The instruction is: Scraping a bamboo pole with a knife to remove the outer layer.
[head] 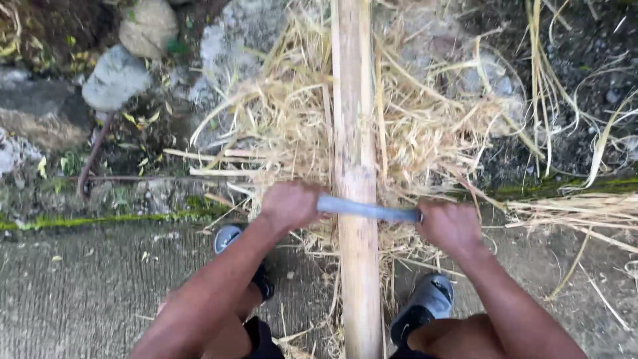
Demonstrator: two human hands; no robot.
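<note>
Both hands are wrapped tight around the ends of a blade point(367, 210), left hand point(290, 205) on one end, right hand point(450, 226) on the other, so the metal bridges straight across the pole point(354, 166) between them. Looks like a two-handed scraping setup to me: holding both ends keeps the edge flat and square on the round surface instead of rolling off to a side.

The pole runs lengthwise away from the grip and back between the person's legs, which pins it in line with the body. Past the blade there's a big heap of dry shavings point(412, 126) piled either side of the pole, which fits with stuff being peeled off it.

Arms are both stretched forward and angled inward, wrists low, knuckles up, fists fully closed on the blade. A sandal point(425, 302) sits just behind the right hand, another point(229, 236) under the left forearm. Rocks point(116, 80) lie far off beyond the left hand.
</note>
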